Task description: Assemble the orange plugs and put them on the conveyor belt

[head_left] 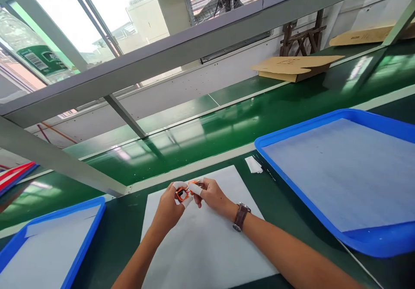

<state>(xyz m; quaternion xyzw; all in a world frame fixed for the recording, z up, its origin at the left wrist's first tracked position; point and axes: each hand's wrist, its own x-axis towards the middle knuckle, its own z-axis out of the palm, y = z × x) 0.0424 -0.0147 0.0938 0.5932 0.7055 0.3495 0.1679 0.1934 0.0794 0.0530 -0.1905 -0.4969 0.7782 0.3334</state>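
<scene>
Both my hands meet above a white sheet (207, 245) lying on the green bench. My left hand (169, 209) and my right hand (210, 195) pinch a small orange part (182, 193) with a dark middle between them. White finger cots cover several fingertips of both hands. A brown-strapped watch (240, 216) sits on my right wrist. The part is held a little above the sheet, and its details are too small to make out.
A big blue tray (340, 237) lined with white stands at the right. Another blue tray (87, 232) is at the lower left. A small white scrap (253, 165) lies near the right tray. A green conveyor belt (227, 126) runs behind, with cardboard (293, 66) beyond. Metal frame bars (65, 163) cross overhead.
</scene>
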